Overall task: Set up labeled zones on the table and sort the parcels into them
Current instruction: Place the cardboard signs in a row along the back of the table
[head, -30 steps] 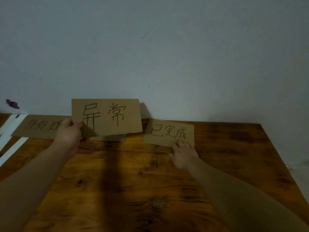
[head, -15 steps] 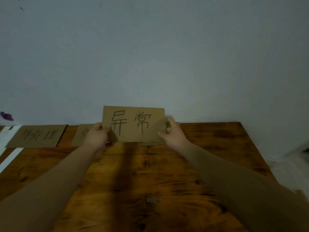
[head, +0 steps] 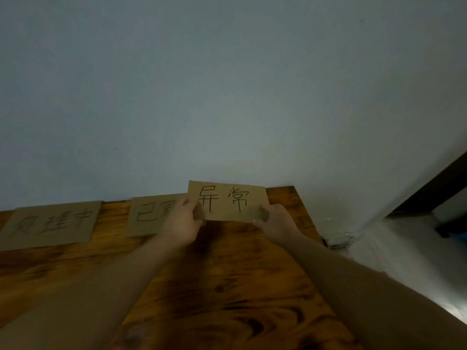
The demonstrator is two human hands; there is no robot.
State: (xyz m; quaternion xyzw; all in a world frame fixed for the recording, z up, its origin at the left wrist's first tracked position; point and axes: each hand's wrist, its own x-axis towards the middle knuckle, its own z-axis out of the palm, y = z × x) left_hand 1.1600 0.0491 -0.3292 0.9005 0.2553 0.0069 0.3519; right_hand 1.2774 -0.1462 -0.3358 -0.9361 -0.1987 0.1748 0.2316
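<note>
A brown cardboard label [head: 227, 201] with two handwritten black characters stands upright at the far right of the wooden table [head: 227, 286], close to the wall. My left hand [head: 180, 224] grips its lower left corner. My right hand [head: 274, 222] grips its lower right corner. A second cardboard label [head: 149, 215] lies flat to the left, partly hidden behind my left hand. A third cardboard label [head: 50, 224] lies flat further left. No parcels are in view.
A pale wall [head: 227, 97] rises right behind the table's far edge. The table's right edge [head: 309, 223] drops to a light floor [head: 404, 253]. A dark wooden frame [head: 429, 188] slants at the far right.
Both hands carried the upright label to the right, past the flat middle label toward the table's far right corner. My view swung right with it.
</note>
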